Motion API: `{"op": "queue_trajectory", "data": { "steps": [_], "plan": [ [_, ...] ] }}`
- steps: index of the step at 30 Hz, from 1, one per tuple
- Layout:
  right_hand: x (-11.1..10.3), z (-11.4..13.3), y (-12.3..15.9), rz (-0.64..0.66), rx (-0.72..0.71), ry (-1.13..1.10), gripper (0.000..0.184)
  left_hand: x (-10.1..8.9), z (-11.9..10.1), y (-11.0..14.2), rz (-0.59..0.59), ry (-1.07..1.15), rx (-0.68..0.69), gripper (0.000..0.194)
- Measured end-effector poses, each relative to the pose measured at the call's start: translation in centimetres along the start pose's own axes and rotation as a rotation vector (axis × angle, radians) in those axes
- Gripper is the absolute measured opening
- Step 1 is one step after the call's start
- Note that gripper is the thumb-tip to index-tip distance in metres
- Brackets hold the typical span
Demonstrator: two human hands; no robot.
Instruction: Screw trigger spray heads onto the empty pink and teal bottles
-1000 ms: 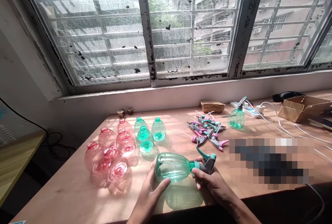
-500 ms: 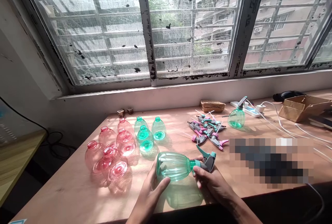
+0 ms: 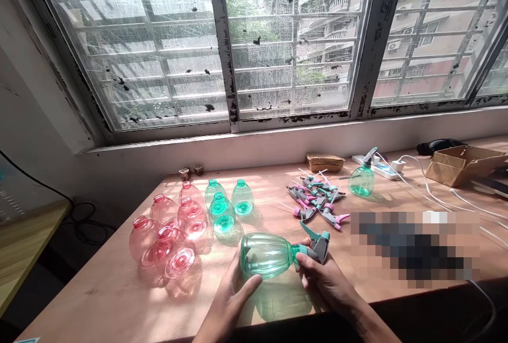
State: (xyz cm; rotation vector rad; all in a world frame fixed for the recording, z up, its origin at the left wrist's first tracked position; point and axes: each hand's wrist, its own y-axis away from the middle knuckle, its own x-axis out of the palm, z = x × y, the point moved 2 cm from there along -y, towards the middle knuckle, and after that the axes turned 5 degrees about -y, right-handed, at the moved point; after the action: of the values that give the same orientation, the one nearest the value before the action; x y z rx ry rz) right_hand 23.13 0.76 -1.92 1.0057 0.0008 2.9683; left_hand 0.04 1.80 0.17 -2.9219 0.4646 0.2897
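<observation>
A clear green spray bottle lies sideways in the air above the table's front edge, its base to the left. My left hand is closed around the base end, thumb along the near side. At the neck, my right hand pinches the teal collar of the grey and teal trigger sprayer, which sits on the bottle's mouth. Whether the collar is fully screwed on, I cannot tell. Beyond my right hand lies a heap of loose trigger sprayers, grey with pink or teal parts.
Several open pink bottles and three open green bottles stand on the left. A green bottle with its sprayer stands at the back right, near a power strip, cables and a cardboard box. A blurred-out dark patch covers the right front.
Hardly anything differs. My hands still hold the bottle and sprayer in almost the same place; the sprayer's head has shifted very slightly left.
</observation>
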Motion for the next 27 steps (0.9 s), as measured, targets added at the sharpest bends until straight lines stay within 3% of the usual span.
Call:
{"op": "queue_trajectory", "data": {
  "steps": [7, 13, 16, 20, 27],
  "plan": [
    [0.3, 0.1, 0.0, -0.049, -0.030, -0.063, 0.047, 0.5, 1.5, 0.0, -0.016, 0.059, 0.011, 0.098],
    [0.2, 0.0, 0.0, -0.057, -0.029, -0.040, 0.049, 0.1, 0.8, -0.1, -0.008, 0.031, -0.015, 0.082],
    [0.1, 0.0, -0.1, -0.048, -0.025, -0.051, 0.047, 0.1, 1.0, -0.2, 0.024, 0.025, 0.008, 0.086],
    [0.0, 0.0, -0.1, -0.029, -0.015, -0.032, 0.045, 0.3, 0.9, 0.0, -0.026, 0.079, 0.022, 0.093],
    [0.0, 0.0, 0.0, -0.041, -0.025, 0.031, 0.045, 0.1, 0.5, -0.2, 0.004, 0.092, -0.020, 0.088]
  ]
}}
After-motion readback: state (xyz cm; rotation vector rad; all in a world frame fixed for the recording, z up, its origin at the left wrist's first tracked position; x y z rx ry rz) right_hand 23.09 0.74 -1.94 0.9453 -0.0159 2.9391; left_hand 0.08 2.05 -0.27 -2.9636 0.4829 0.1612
